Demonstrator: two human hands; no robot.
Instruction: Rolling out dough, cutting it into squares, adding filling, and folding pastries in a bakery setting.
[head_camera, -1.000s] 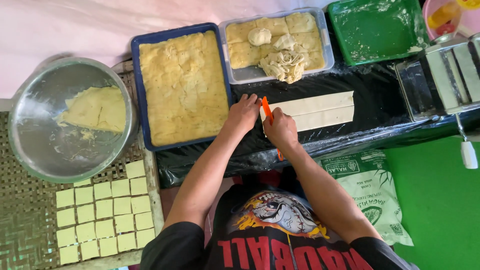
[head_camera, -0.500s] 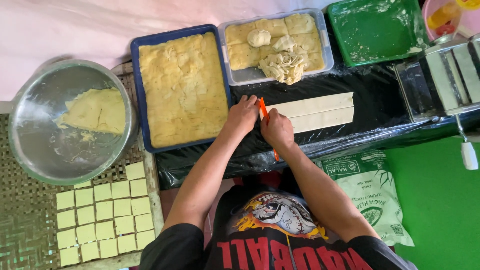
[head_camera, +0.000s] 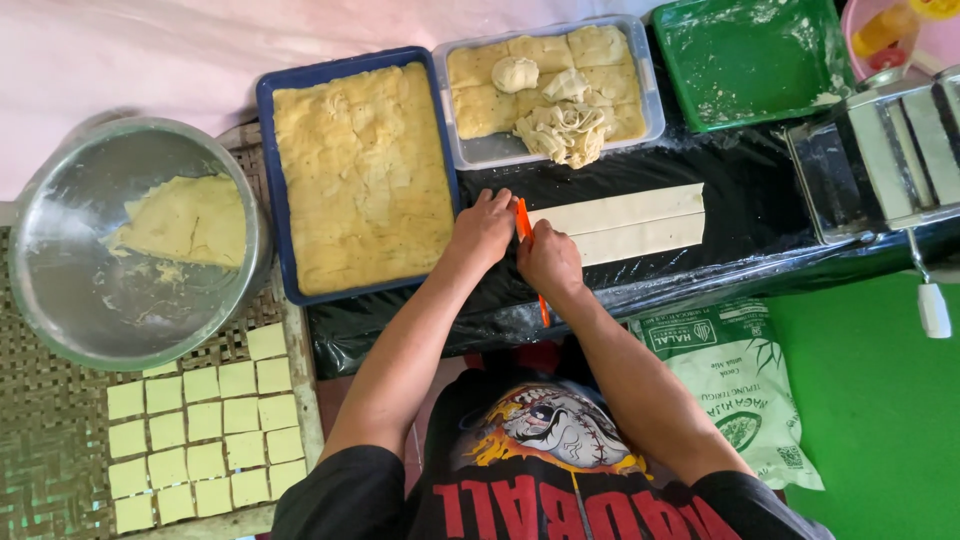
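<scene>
Two long strips of rolled dough lie side by side on a black plastic-covered board. My right hand grips an orange-handled cutter at the strips' left end. Just left of the blade, my left hand rests fingers-down on the black surface, apparently on the end of the dough; what lies under it is hidden.
A blue tray of flattened dough, a clear tub of dough pieces and scraps and a floury green tray line the back. A pasta roller stands right, a steel bowl left, cut dough squares on a woven mat.
The hands and the cutter have barely shifted at the left end of the dough strips. Nothing else has moved.
</scene>
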